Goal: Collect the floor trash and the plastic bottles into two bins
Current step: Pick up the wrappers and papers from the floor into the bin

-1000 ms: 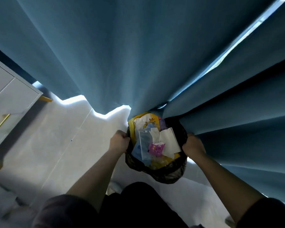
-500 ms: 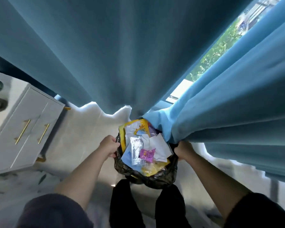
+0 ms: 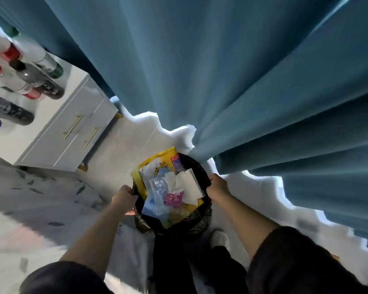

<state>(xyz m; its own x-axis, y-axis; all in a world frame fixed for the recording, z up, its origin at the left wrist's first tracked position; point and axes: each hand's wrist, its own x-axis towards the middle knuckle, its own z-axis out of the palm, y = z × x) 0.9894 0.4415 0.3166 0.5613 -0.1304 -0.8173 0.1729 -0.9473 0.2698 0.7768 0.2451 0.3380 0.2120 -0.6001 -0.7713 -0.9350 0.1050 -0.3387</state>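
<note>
Head view: holding trash-filled bin (image 3: 198, 217), frame centre. Left hand (image 3: 123, 197) at its 9 o'clock, right hand (image 3: 218, 186) at 3, fingers (image 3: 130, 212) curled on rim. Bottles (image 3: 45, 90) on bench (image 3: 51, 115), 10 o'clock, uncollected. Next, likely: set bin down level.

Labels on the bottles (image 3: 48, 90) at far left are too blurred for me to read, and several are cut by the frame edge. Fingertips of the left hand (image 3: 123, 198) and right hand (image 3: 218, 186) are hidden over the rim of the bin (image 3: 198, 217); its base is hidden by dark trouser legs (image 3: 172, 262).
</note>
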